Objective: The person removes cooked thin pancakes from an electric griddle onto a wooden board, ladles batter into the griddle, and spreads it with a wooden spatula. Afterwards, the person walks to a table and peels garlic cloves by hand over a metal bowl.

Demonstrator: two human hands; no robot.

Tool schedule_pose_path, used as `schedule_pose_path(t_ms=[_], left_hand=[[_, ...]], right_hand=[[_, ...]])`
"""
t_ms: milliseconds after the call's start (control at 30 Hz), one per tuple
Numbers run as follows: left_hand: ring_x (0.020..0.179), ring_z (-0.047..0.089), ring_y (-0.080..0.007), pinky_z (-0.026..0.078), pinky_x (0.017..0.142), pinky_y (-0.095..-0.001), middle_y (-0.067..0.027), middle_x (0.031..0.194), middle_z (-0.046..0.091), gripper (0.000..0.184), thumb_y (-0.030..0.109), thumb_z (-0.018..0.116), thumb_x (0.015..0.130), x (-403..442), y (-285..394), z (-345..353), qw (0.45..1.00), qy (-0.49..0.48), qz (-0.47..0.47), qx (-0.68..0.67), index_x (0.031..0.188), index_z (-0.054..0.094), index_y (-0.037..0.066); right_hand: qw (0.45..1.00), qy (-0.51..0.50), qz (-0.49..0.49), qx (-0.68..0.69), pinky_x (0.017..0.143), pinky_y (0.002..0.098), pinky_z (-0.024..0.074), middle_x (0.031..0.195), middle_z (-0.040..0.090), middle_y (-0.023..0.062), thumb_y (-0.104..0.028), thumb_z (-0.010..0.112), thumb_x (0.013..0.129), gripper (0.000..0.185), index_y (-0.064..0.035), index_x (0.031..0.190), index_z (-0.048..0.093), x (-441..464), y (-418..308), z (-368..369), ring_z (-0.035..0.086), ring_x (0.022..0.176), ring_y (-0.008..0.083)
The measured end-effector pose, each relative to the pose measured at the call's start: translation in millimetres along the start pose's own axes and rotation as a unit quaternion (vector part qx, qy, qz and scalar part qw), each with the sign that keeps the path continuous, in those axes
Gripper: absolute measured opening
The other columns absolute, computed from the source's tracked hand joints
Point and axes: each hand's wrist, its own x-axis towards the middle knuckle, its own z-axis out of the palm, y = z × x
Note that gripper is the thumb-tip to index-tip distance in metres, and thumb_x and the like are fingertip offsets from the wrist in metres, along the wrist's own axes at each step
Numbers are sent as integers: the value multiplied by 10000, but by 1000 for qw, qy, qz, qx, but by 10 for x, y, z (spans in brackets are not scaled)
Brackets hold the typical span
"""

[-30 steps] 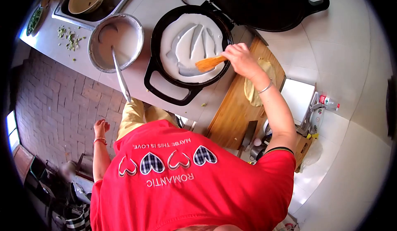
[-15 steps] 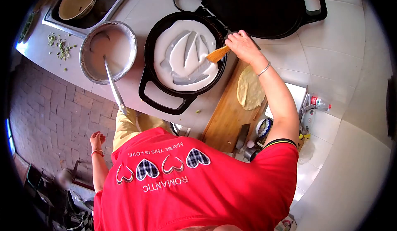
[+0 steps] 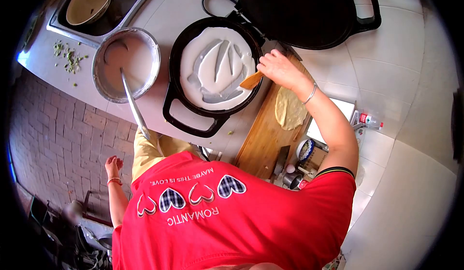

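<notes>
My right hand is closed around the handle of a wooden spatula. The spatula's blade is at the right edge of the white batter, which lies spread in a black round griddle. Streaks in the batter show thinner patches. My left hand hangs empty beside my body, over the brick floor, with its fingers loosely curled and apart. Left of the griddle stands a metal pot of pale batter, with a long-handled ladle leaning in it.
The black griddle lid is folded open at the back. A cooked flatbread lies on a wooden board near a cleaver. Green scraps lie near the sink, which holds a bowl. A plastic bottle is at the right.
My right hand and the spatula have moved slightly down and along the right edge of the batter, toward my body. My left hand stays hanging at my side.
</notes>
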Motion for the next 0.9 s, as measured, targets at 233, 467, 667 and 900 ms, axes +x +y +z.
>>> schedule_pose_path(t_ms=[233, 467, 667, 900], left_hand=[[589, 623, -207, 536, 522, -321, -83, 748, 622, 154, 79, 509, 871, -19, -18, -31, 1000, 5, -8, -5, 1005, 577, 43], [589, 617, -203, 530, 521, -322, -76, 744, 619, 138, 78, 507, 872, -108, 0, 14, 1000, 7, -21, -13, 990, 573, 52], [584, 620, -205, 521, 503, -321, -75, 736, 618, 135, 74, 502, 876, -41, -110, -23, 999, 15, -15, -28, 992, 568, 55], [583, 617, -207, 522, 505, -321, -67, 731, 611, 146, 75, 499, 875, 23, -154, -80, 998, -1, -34, -49, 1006, 562, 57]], right_hand=[[1000, -4, -2, -29, 810, 346, 385, 760, 496, 34, -95, 509, 762, 33, -111, 735, 518, 94, 234, 123, 516, 819, 196], [992, -29, -10, -124, 897, 372, 388, 824, 560, 32, -121, 504, 790, 82, -123, 777, 585, 433, 585, 51, 544, 896, 201], [987, -47, -17, -155, 878, 355, 394, 826, 580, 23, -107, 517, 779, 94, -125, 752, 605, 724, 812, -93, 551, 884, 188], [990, 21, 19, -139, 815, 336, 396, 777, 544, 23, -112, 526, 762, 69, -125, 716, 577, 561, 638, -426, 536, 841, 185]])
